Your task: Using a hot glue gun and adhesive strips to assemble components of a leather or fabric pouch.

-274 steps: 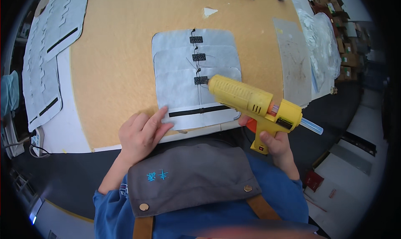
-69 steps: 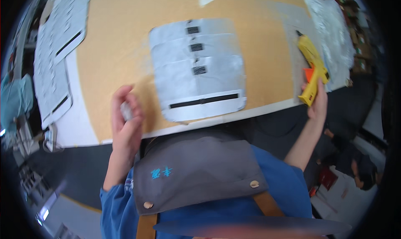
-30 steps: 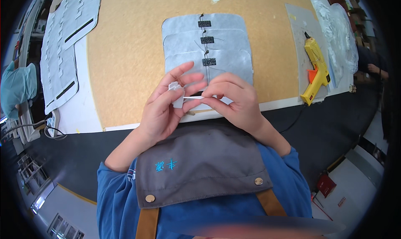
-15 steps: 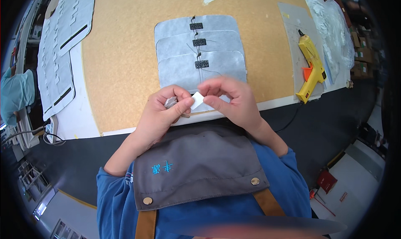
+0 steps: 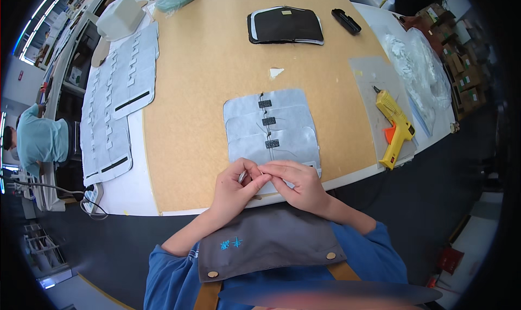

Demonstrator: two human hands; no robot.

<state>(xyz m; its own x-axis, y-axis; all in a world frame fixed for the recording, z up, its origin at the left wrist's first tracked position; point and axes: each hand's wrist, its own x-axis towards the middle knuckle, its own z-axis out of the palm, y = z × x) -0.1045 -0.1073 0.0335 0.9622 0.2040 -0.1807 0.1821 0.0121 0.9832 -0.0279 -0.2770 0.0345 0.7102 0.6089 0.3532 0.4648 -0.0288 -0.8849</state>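
Above the table's near edge, my left hand [image 5: 239,188] and my right hand [image 5: 297,184] meet fingertip to fingertip, both closed in a pinch. A small white square piece, mostly hidden by the fingers, is between them. Curled inside my left hand is a crumpled whitish scrap [image 5: 242,176]. Just beyond the hands, several pale grey fabric panels [image 5: 244,126] lie overlapping. Each shows a black textured patch [image 5: 272,143] on a dark cord line; loose thread ends stick out. My hands cover part of the nearest panel.
A yellow glue gun [image 5: 399,126] lies on a grey sheet [image 5: 364,96] at right, beside clear plastic bags [image 5: 423,66]. More grey panels [image 5: 106,142] are at left. Farther back are a black fabric stack [image 5: 285,27] and a black stapler-like object [image 5: 346,22]. Another person [image 5: 43,139] stands far left.
The view has shifted, showing more of the table's far side. My right hand's fingers have closed in against my left fingertips, covering the white piece that was visible between them.
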